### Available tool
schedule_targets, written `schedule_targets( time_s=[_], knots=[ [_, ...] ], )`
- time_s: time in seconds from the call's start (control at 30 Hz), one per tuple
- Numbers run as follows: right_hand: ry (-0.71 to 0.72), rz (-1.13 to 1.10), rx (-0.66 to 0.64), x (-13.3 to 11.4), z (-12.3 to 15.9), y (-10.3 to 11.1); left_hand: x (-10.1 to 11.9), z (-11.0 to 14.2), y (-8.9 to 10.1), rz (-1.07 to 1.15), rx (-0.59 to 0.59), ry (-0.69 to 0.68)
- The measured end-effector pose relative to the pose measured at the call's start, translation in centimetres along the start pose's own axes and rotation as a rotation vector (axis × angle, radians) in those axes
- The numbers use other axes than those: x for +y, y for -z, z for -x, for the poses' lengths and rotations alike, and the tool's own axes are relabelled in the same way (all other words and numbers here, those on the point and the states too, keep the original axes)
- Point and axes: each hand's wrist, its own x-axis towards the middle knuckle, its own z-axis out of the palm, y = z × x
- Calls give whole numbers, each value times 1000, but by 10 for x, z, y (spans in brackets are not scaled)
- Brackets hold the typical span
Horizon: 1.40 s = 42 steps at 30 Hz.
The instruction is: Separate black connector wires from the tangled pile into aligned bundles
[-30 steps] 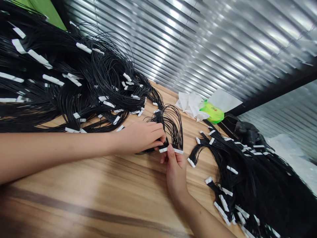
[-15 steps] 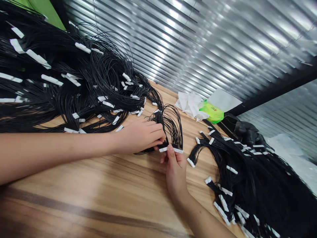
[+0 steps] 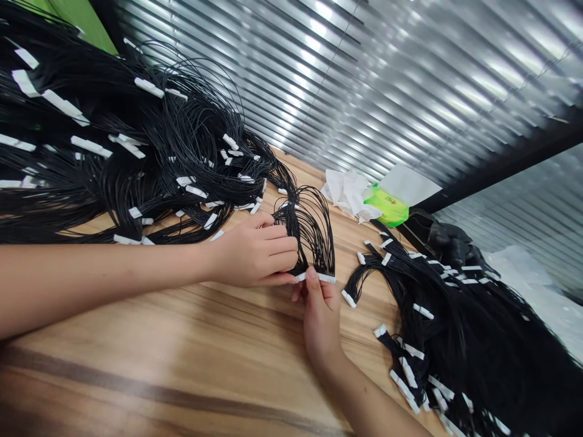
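A long white connector (image 3: 327,278) with many thin black wires (image 3: 319,230) looping up from it is pinched between the thumb and fingers of my right hand (image 3: 322,321). My left hand (image 3: 259,252) comes in from the left, its fingers closed around the wires at the connector's left end, its thumb close to the white housing. The left fingertips are partly hidden behind the wires. Beyond my left hand the same wires run back towards a large heap of black wire harnesses (image 3: 195,133) with white connectors.
On the right lies a second pile of black harnesses (image 3: 464,328) with white connectors. Crumpled white paper (image 3: 348,191) and a bright green packet (image 3: 387,206) sit at the table's back edge. A corrugated metal wall (image 3: 291,79) rises behind the wooden table (image 3: 182,364).
My left hand's fingers have shifted and spread a little over the wires, with the thumb now straighter along the connector's end. My right hand keeps its pinch on the connector.
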Motion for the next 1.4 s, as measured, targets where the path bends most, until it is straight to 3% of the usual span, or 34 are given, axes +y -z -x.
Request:
schedule_targets(
  time_s=[0.13, 0.4, 0.53, 0.67, 0.83, 0.97, 1.2, 1.4],
  knots=[
    [-6, -55, 21, 3, -3, 1, -1, 0, -1, 31, -7, 44],
    [-2, -50, 34, 5, -7, 3, 1, -2, -4, 148, -171, 197],
    [7, -34, 15, 6, -5, 3, 4, -4, -4, 135, -238, 220],
    [17, -6, -3, 4, -4, 1, 4, -4, -4, 90, -225, 214],
    [-15, -67, 23, 4, -5, 2, 2, -1, -1, -8, -48, 46],
    [-65, -151, 78, 3, -7, 2, 3, -1, 1, 52, 57, -95],
    [-64, -156, 103, -3, -7, -2, 11, 5, -3, 292, -86, -386],
    [-63, -155, 97, -2, -7, -1, 11, 11, -8, 315, -78, -295]
  ],
)
